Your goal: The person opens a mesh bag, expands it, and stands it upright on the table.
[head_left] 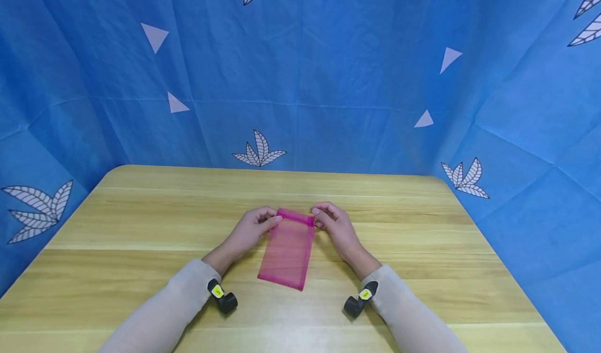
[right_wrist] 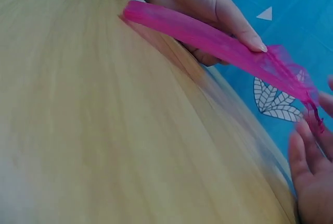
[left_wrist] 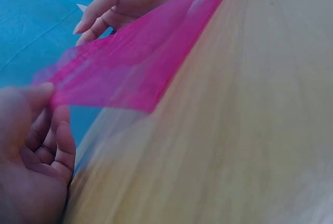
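A sheer magenta drawstring pouch (head_left: 287, 248) hangs flat, tilted above the table between the two hands. My left hand (head_left: 251, 229) pinches its upper left edge with the thumb on top; in the left wrist view that thumb (left_wrist: 39, 95) presses on the fabric. My right hand (head_left: 337, 230) is at the upper right corner, its fingers bent around the pouch's edge. A short dark pink cord (right_wrist: 315, 115) dangles at that corner among the right fingers, seen in the right wrist view. The right fingertips' exact contact is partly hidden.
The wooden table (head_left: 141, 228) has rounded far corners. Behind and beside it hangs a blue cloth (head_left: 328, 82) printed with white leaves and triangles. Each wrist wears a small black camera (head_left: 226, 302) over a pale sleeve (head_left: 169, 306).
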Demonstrator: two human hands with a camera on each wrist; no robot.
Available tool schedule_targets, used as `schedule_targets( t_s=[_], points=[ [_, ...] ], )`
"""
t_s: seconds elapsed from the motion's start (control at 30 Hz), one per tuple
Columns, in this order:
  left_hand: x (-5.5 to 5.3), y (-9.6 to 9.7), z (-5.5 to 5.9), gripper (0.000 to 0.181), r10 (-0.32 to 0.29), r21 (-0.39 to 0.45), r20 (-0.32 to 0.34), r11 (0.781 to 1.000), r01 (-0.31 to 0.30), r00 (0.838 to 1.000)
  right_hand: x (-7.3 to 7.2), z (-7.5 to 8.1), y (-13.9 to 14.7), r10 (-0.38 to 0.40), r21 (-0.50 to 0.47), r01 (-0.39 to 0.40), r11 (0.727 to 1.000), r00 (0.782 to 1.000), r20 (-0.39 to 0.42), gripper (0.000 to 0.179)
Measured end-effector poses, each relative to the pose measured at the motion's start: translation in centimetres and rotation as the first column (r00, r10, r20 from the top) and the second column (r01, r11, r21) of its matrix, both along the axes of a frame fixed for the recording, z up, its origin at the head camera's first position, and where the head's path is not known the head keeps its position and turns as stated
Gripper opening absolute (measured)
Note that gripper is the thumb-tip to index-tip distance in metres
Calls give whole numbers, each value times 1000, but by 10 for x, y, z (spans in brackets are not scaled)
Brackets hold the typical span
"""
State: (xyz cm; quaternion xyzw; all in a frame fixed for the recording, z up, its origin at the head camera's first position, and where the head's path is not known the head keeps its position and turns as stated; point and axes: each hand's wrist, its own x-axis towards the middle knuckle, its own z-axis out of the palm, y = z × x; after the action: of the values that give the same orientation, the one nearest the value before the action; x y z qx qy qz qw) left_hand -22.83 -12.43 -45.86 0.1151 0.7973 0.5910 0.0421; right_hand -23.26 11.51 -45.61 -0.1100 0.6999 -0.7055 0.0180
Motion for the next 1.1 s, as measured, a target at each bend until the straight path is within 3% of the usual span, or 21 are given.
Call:
schedule_targets(
  t_s=[0.13, 0.27, 0.4, 0.53, 0.73, 0.93, 1.1],
  points=[
    [0, 0, 0, 19, -4, -22, -8, 1000, 4, 1000, 2, 0, 2, 86, 129, -82, 988, 996, -18, 26],
    [0, 0, 1, 17, -1, -29, 2, 1000, 1, 1000, 3, -1, 4, 184, 246, -169, 955, 982, -42, 20],
    [2, 0, 2, 15, 12, -27, 7, 1000, -12, 1000, 3, -1, 4, 287, 309, -257, 915, 957, -53, 14],
    [3, 1, 3, 14, 27, -28, 9, 999, -27, 1000, 10, 9, 4, 336, 344, -295, 892, 940, -65, 13],
    [1, 1, 2, 18, 39, -24, 20, 999, -38, 999, 20, 28, 2, 333, 339, -295, 893, 941, -58, 16],
    [-2, 1, 0, 18, 65, 20, 38, 998, -66, 997, 21, 31, 2, 319, 313, -287, 905, 946, -56, 24],
    [-4, 1, -1, 19, 82, 28, 23, 996, -83, 996, 20, 30, 3, 303, 259, -279, 925, 951, -57, 17]
  ],
)
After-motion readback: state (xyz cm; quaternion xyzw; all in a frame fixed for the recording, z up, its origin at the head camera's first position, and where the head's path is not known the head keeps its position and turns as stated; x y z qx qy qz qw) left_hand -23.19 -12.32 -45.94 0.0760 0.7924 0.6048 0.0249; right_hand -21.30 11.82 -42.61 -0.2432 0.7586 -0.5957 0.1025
